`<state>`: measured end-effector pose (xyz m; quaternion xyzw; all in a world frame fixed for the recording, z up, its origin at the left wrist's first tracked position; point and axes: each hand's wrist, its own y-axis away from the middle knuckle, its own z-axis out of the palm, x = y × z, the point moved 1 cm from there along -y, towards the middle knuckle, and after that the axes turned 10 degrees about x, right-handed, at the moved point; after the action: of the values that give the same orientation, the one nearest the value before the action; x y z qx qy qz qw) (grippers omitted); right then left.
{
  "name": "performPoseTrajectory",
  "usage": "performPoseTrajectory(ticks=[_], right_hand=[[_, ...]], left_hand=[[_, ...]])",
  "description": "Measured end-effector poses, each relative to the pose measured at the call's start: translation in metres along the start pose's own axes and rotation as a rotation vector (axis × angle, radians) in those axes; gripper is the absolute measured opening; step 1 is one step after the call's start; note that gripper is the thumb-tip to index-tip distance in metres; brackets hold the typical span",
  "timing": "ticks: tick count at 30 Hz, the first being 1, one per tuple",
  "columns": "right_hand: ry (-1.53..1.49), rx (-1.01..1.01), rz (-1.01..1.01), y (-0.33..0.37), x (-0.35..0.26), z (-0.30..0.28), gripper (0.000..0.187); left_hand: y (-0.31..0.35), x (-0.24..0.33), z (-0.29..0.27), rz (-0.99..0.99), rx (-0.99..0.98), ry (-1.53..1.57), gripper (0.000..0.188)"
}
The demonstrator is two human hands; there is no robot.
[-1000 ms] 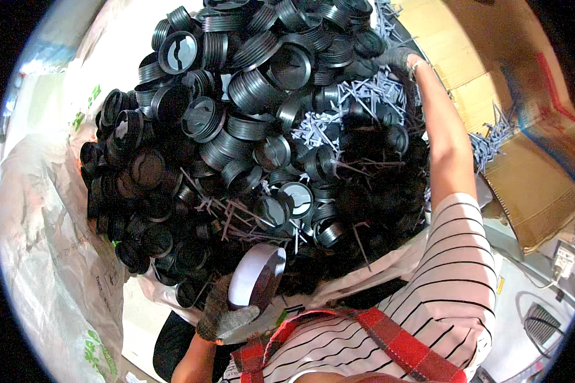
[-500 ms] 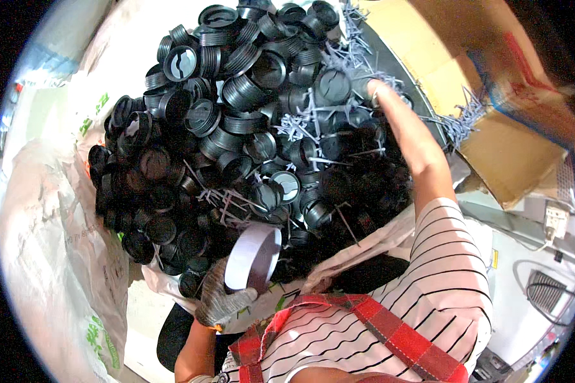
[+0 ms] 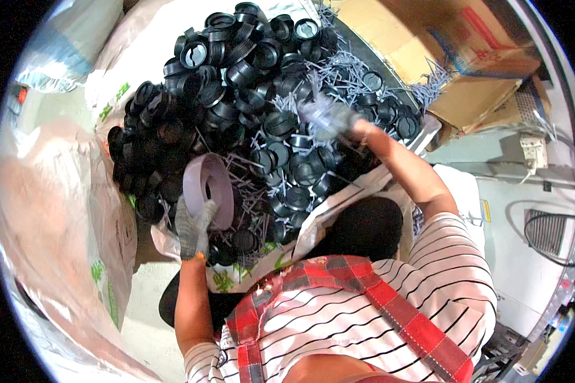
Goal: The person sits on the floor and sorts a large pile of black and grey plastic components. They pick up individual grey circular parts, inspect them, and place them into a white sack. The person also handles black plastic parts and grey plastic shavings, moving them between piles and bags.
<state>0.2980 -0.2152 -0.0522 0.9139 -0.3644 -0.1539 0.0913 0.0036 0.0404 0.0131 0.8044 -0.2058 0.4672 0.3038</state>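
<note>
In my left hand [image 3: 193,230], which wears a grey knitted glove, is a wide mauve plastic ring [image 3: 195,182]. My thumb lies over its near rim, and the ring tilts above the near left part of a heap of black threaded caps [image 3: 227,105]. My right hand [image 3: 338,122], also in a grey glove, is smeared by motion over the right part of the heap. Blurred with it is a bunch of thin grey-blue plastic sticks [image 3: 318,108]; its fingers are hard to make out. More loose sticks [image 3: 252,204] lie among the caps near the ring.
A white plastic bag [image 3: 64,217] with green print spreads around the heap. Cardboard boxes [image 3: 485,105] stand at the far right, with sticks scattered against their edge. A wall socket [image 3: 532,152] with a cable and a pale cabinet [image 3: 505,255] are at the right.
My left hand has carried the mauve ring forward and left over the heap. My right hand has come back toward me and left from the far right side, with sticks moving along.
</note>
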Motion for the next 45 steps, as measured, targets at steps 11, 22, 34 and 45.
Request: performPoseTrajectory(ticks=[11, 22, 34, 45], right_hand=[[0.28, 0.338, 0.328, 0.371, 0.007, -0.118, 0.055], [-0.244, 0.417, 0.385, 0.2, -0.007, -0.107, 0.051], [-0.35, 0.196, 0.803, -0.143, 0.259, 0.015, 0.075], [-0.346, 0.027, 0.2, -0.184, 0.321, 0.067, 0.059]], left_hand=[[0.015, -0.016, -0.021, -0.137, 0.153, 0.279, 0.05], [0.003, -0.037, -0.002, 0.167, 0.136, -0.253, 0.054], [-0.031, -0.136, -0.002, -0.221, 0.01, 0.4, 0.058], [-0.02, -0.107, -0.007, -0.524, 0.069, 0.338, 0.064]])
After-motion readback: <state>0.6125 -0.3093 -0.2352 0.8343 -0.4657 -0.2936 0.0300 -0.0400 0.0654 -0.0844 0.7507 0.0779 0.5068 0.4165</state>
